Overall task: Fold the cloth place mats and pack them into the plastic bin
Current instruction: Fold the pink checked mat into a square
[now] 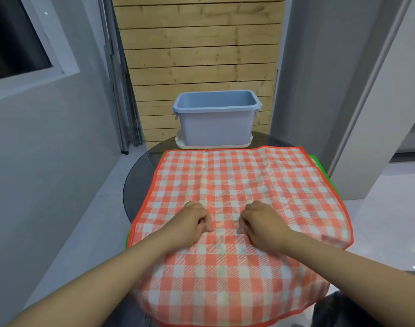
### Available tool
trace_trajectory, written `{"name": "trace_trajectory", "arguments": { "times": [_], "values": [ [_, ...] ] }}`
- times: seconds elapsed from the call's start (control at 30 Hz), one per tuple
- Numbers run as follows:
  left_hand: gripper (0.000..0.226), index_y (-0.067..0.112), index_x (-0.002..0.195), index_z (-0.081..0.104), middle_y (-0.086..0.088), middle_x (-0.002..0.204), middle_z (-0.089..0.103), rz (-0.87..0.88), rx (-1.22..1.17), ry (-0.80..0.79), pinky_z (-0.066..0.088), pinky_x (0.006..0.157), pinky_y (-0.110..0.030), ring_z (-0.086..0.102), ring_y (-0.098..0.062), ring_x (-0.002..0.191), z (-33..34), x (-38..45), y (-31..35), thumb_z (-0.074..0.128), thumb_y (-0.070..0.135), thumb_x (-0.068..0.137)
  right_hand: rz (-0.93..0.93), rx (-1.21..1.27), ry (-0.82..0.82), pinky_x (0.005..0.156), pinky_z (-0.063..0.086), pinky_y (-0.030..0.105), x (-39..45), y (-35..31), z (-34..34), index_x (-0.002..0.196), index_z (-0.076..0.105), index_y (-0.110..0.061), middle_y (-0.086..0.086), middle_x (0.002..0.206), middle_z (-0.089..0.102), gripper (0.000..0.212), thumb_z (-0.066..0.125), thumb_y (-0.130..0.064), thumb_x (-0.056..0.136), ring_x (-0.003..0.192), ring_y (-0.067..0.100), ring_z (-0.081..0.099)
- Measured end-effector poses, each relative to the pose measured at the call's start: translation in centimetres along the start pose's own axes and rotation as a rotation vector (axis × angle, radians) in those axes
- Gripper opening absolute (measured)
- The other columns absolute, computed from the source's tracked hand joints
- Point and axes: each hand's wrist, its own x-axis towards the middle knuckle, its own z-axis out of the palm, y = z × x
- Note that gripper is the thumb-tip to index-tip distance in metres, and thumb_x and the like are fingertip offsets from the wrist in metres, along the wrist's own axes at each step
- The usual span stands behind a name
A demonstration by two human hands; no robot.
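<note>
**Risk: the top mat drags the stack with it**

I have both hands on the red checked mat [239, 185], close together near its middle. The left hand [194, 223] and the right hand [260, 224] each have curled fingers that seem to pinch a small ridge of cloth between them, though I cannot see the fingertips well enough to be sure of the grip.

The mat lies spread over the round surface [140, 182], its near edge hanging off toward me. Green edges [319, 165] of at least one more mat peek out beyond and to the right of my hands, and again at the left edge. The bin [217, 123] stands open beyond my hands, on its white lid [185, 143], just past the mat's far edge.

My worry: lifting from the centre could bunch the cloth instead of making a clean fold. The lower mats may slide off with the overhang. A far-swung edge could nudge the bin.
</note>
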Motion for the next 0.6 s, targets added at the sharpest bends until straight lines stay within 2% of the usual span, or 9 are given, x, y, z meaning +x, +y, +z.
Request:
{"name": "trace_trajectory", "arguments": {
  "times": [0.13, 0.2, 0.3, 0.37, 0.47, 0.53, 0.6],
  "values": [
    [0.022, 0.026, 0.073, 0.052, 0.006, 0.089, 0.049, -0.001, -0.032, -0.01, 0.034, 0.08, -0.016, 0.044, -0.002, 0.087, -1.1, 0.4, 0.0, 0.058, 0.015, 0.091, -0.007, -0.035, 0.033, 0.073, 0.033, 0.026, 0.4, 0.0, -0.5, 0.083, 0.059, -0.014, -0.001, 0.085, 0.056, 0.021, 0.045, -0.024, 0.095, 0.08, 0.016, 0.041],
    [0.021, 0.025, 0.075, 0.055, 0.008, 0.088, 0.048, 0.004, -0.065, 0.034, 0.034, 0.076, -0.013, 0.045, -0.002, 0.081, -2.0, 0.9, 0.1, 0.056, 0.012, 0.092, 0.012, -0.001, 0.087, 0.074, 0.035, 0.029, 1.2, 0.1, -1.1, 0.082, 0.06, -0.012, 0.002, 0.085, 0.057, 0.024, 0.041, -0.023, 0.094, 0.081, 0.019, 0.044],
    [0.015, 0.015, 0.079, 0.058, 0.01, 0.085, 0.045, 0.008, -0.041, 0.137, 0.034, 0.069, -0.008, 0.044, -0.001, 0.077, -2.9, 2.2, 0.6, 0.055, 0.008, 0.092, 0.05, 0.028, 0.179, 0.071, 0.036, 0.032, 2.6, 0.3, -2.0, 0.076, 0.056, -0.011, 0.002, 0.081, 0.057, 0.024, 0.049, -0.027, 0.093, 0.078, 0.022, 0.047],
    [0.014, 0.011, 0.081, 0.055, 0.009, 0.085, 0.045, -0.007, 0.013, 0.208, 0.037, 0.069, -0.013, 0.046, 0.0, 0.075, -3.0, 3.1, 0.8, 0.051, 0.007, 0.093, 0.086, 0.015, 0.213, 0.07, 0.036, 0.033, 3.6, 0.4, -2.1, 0.077, 0.053, -0.011, 0.003, 0.078, 0.057, 0.025, 0.051, -0.029, 0.094, 0.076, 0.023, 0.047],
    [0.014, 0.013, 0.081, 0.05, 0.012, 0.085, 0.049, -0.033, 0.1, 0.257, 0.046, 0.071, -0.03, 0.05, 0.0, 0.074, -3.0, 4.2, 0.6, 0.045, 0.009, 0.094, 0.182, 0.1, 0.192, 0.073, 0.037, 0.032, 4.9, 0.3, -2.4, 0.088, 0.054, -0.015, -0.002, 0.08, 0.061, 0.026, 0.049, -0.039, 0.094, 0.083, 0.019, 0.048],
    [0.016, 0.018, 0.08, 0.048, 0.016, 0.08, 0.049, -0.051, 0.113, 0.254, 0.043, 0.067, -0.029, 0.049, 0.0, 0.073, -3.4, 4.9, 0.5, 0.045, 0.014, 0.096, 0.234, 0.112, 0.132, 0.076, 0.037, 0.029, 5.6, 0.3, -2.7, 0.096, 0.057, -0.022, -0.006, 0.082, 0.062, 0.028, 0.047, -0.048, 0.092, 0.088, 0.015, 0.048],
    [0.018, 0.022, 0.079, 0.049, 0.016, 0.078, 0.051, -0.074, 0.085, 0.238, 0.041, 0.066, -0.027, 0.051, -0.004, 0.074, -4.0, 5.5, 0.4, 0.048, 0.018, 0.096, 0.242, 0.104, 0.091, 0.076, 0.037, 0.029, 6.2, 0.7, -2.8, 0.086, 0.061, -0.023, -0.006, 0.078, 0.063, 0.03, 0.047, -0.049, 0.092, 0.084, 0.016, 0.051]
  ]
}}
